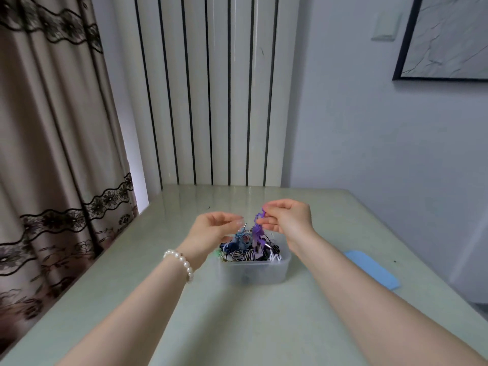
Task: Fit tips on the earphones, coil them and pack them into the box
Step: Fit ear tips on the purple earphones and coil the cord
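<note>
While both hands are raised above the translucent plastic box (253,272), a purple earphone cable (257,228) is pinched between thumb and fingertips of the right hand (289,219) and hangs down into the box, its lower part lying among the other cables. The left hand (214,227) is held just to the left of it, fingers curled, with thumb and forefinger brought together near a small metallic plug (244,226) — whether that plug is actually gripped cannot be told, since the spot is small and blurred. A pearl bead bracelet (181,262) is worn on the left wrist.

The box stands on the pale green glossy bench (237,326), near its middle, and is filled with a tangled heap of earphones (245,250) in blue, black-and-white stripes, white and dark tones. A flat light-blue lid (375,268) lies on the bench to the right of the box, apart from it.

Behind the bench, a white panel with black vertical stripes (211,88) is seen — beside it, at the left, a beige curtain with dark lace bands (52,128), and at the upper right a black-framed marble-patterned picture (449,38) on the wall.
</note>
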Action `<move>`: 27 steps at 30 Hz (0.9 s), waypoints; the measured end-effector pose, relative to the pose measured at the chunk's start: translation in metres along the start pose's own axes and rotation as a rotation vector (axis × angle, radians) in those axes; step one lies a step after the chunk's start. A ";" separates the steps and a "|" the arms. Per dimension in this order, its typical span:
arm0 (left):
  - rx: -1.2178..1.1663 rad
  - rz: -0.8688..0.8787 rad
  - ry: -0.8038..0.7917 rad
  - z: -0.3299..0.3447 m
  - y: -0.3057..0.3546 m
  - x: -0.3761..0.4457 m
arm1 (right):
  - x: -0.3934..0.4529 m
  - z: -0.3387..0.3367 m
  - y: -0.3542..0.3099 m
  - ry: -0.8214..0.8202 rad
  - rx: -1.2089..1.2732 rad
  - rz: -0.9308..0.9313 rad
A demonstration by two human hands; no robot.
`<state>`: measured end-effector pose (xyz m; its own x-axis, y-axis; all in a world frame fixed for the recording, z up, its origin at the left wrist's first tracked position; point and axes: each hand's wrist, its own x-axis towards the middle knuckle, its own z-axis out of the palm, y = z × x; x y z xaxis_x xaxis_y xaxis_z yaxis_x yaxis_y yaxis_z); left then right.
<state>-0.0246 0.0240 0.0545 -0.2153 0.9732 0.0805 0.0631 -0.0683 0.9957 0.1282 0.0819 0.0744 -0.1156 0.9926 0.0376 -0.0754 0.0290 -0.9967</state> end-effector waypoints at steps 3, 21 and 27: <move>0.099 0.027 0.000 -0.006 0.002 0.003 | 0.002 0.009 0.005 -0.002 0.013 0.029; 0.555 0.100 -0.291 -0.009 -0.013 0.030 | 0.010 0.004 0.017 -0.134 -0.669 0.023; 0.849 0.206 -0.307 -0.004 -0.036 0.036 | 0.011 -0.010 0.044 -0.283 -0.990 -0.057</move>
<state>-0.0381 0.0610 0.0220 0.1395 0.9835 0.1149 0.7907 -0.1805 0.5850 0.1332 0.0951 0.0307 -0.3757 0.9264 -0.0252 0.7465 0.2864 -0.6006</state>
